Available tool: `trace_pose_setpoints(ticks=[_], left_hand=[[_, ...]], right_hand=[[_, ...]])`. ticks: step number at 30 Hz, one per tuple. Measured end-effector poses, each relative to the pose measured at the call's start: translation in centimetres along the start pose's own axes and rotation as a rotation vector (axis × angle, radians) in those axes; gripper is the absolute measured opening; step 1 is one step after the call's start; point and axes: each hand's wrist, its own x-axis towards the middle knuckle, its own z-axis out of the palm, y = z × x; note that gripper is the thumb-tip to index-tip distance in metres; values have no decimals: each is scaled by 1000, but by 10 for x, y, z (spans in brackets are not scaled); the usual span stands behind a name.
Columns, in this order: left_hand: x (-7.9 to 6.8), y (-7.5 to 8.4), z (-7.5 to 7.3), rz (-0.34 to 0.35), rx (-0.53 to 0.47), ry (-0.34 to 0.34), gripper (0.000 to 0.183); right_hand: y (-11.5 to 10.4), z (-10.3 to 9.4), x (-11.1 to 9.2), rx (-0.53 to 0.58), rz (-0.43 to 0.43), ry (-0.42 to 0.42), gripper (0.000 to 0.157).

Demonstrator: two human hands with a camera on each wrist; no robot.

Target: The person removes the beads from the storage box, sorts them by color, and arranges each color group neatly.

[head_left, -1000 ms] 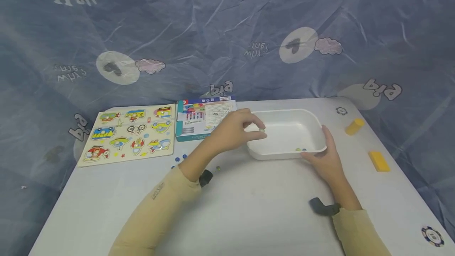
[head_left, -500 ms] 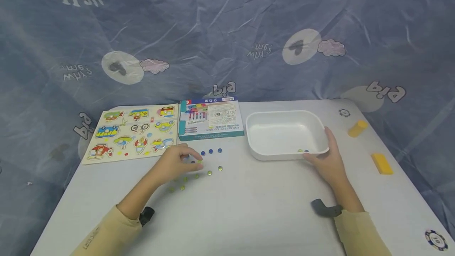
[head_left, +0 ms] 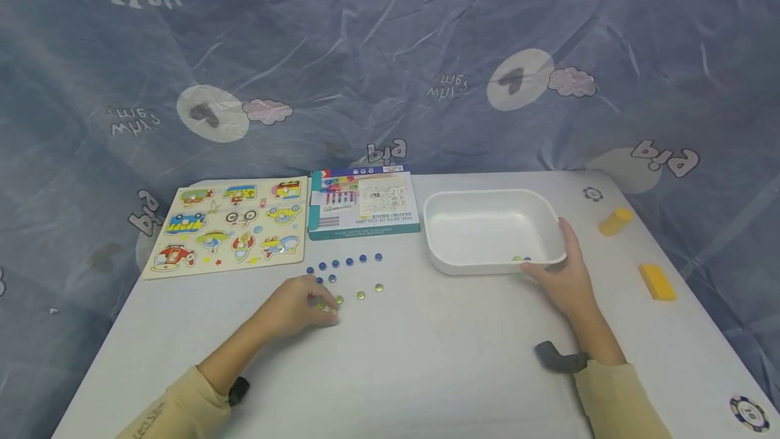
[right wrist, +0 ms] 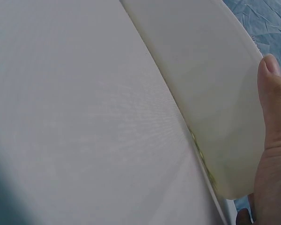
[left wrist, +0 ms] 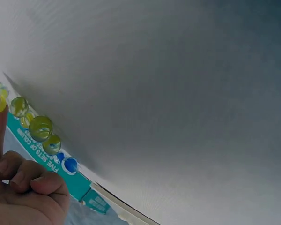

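My left hand (head_left: 298,307) is low over the table, pinching a yellow-green marble (head_left: 332,311) between thumb and index finger; in the left wrist view this marble (left wrist: 2,102) shows at the fingertips. Several yellow-green marbles (head_left: 361,295) lie around and right of the hand, some probably behind it. Beyond them, blue marbles (head_left: 350,262) form a row with a couple more just in front. My right hand (head_left: 563,276) grips the near right corner of a white tray (head_left: 469,267), thumb over its rim. Inside, a yellow-green marble (head_left: 516,259) and a blue one sit by the near wall.
A wooden vehicle puzzle board (head_left: 228,229) lies at the back left, beside a teal-edged toy box (head_left: 365,205). Toward the right edge are a yellow cylinder (head_left: 615,221) and a yellow block (head_left: 657,282). A printed cloth (head_left: 365,73) hangs behind the table.
From over the tray, my left hand has swung left with a marble and come down among the yellow-green marbles. My right hand keeps its grip on the tray.
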Motion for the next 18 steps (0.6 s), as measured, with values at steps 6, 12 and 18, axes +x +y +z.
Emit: trace_pose_setpoints(ticks=[6,12,18], left_hand=[[1,1,2,-8,58,14,15],[3,0,2,8,107,31,16],[3,0,3,7,117,28,18]], right_hand=[[-1,-1,0,-2,3,3,112],[-2,-1,-1,1,-9,9,111],[-4,-1,-1,10,-13,-2,111]])
